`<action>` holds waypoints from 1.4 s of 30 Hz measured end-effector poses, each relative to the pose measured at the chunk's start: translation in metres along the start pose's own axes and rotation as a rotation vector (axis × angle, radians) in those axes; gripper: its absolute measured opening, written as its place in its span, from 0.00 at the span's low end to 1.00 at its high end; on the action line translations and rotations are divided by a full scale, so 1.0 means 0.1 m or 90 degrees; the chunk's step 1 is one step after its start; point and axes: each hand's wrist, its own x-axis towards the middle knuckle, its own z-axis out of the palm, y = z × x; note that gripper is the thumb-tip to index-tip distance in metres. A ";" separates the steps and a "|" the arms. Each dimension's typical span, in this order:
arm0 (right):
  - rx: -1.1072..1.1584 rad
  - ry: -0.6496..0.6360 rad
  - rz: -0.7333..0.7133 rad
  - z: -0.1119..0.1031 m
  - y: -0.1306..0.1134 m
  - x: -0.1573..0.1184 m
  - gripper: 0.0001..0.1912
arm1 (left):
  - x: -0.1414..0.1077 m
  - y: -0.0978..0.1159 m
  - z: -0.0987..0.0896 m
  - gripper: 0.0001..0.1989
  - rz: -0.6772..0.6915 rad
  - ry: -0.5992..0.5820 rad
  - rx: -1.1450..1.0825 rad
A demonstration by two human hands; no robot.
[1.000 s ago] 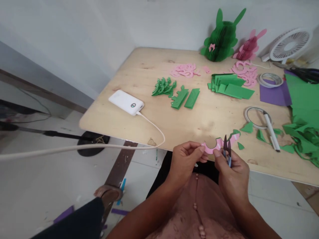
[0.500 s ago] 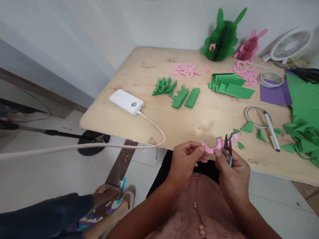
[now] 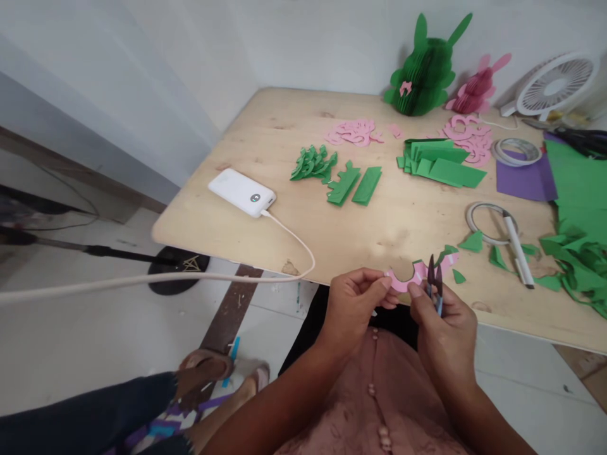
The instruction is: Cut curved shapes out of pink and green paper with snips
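A curvy pink paper strip (image 3: 401, 285) spans the gap between my two hands at the table's front edge. My left hand (image 3: 356, 302) pinches its left end between thumb and fingers. The thumb of my right hand (image 3: 443, 325) presses on the middle of the strip. Scissors (image 3: 435, 284) also sit in that hand, blades pointing up and slightly apart, the handles mostly hidden by the fingers. The strip's right end passes behind the blades. Green paper scraps (image 3: 458, 276) lie just beyond my right hand.
A white power bank (image 3: 241, 193) with a cable lies left on the table. Farther back are folded green pieces (image 3: 344, 185), pink cutouts (image 3: 353, 133), a green paper rabbit (image 3: 420, 72) and a fan (image 3: 552, 85). A tape roll (image 3: 516, 152) and pen (image 3: 518, 249) are right. Another person's legs (image 3: 95, 404) show lower left.
Both hands keep nearly the same pose on the pink strip and scissors. At lower left, the other person's legs have shifted slightly.
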 end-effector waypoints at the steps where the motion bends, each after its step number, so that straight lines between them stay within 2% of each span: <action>1: 0.004 0.003 0.001 0.00 0.01 0.00 0.11 | 0.00 0.00 0.00 0.07 -0.001 0.001 -0.001; 42: 0.016 0.020 -0.008 0.02 0.01 0.00 0.10 | -0.02 0.01 0.01 0.09 -0.019 0.005 -0.009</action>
